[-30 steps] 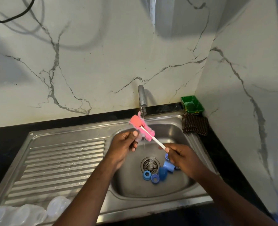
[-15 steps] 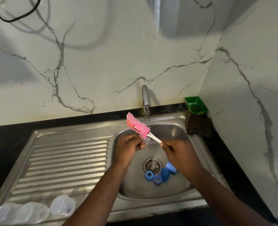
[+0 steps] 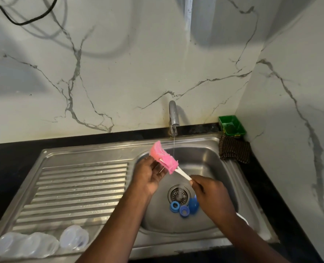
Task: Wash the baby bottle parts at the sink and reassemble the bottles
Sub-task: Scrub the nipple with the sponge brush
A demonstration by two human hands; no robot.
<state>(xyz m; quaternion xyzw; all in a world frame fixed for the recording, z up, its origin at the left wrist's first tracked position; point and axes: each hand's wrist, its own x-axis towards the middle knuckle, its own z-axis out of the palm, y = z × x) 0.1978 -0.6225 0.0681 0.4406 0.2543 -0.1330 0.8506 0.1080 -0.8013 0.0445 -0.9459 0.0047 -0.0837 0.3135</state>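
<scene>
**While water runs, two hands hold the pink sponge brush [image 3: 164, 158] over the basin**

As a thin stream of water [image 3: 174, 147] falls from the tap [image 3: 173, 115], the brush is held above the sink [image 3: 214, 168], tilted, with its pink head up and to the left, just beside the stream. The right hand [image 3: 210, 194] pinches the low end of the white handle [image 3: 184, 174] with curled fingers. The left hand [image 3: 149, 175] is mostly open, palm up, and its fingers lie under the sponge head and touch it.

At the bottom of the basin, near the drain [image 3: 179, 194], three blue bottle parts lie close together: a ring [image 3: 174, 205], a second ring [image 3: 184, 210] and a rounded cap [image 3: 193, 205], which is partly hidden by the right hand. On the near left corner of the ribbed drainboard [image 3: 81, 186] lie the clear bottles [image 3: 24, 243], on their sides. In the far right corner of the counter stands a green container [image 3: 231, 125], and a brown cloth [image 3: 234, 151] lies just in front of it, at the edge of the sink.
</scene>
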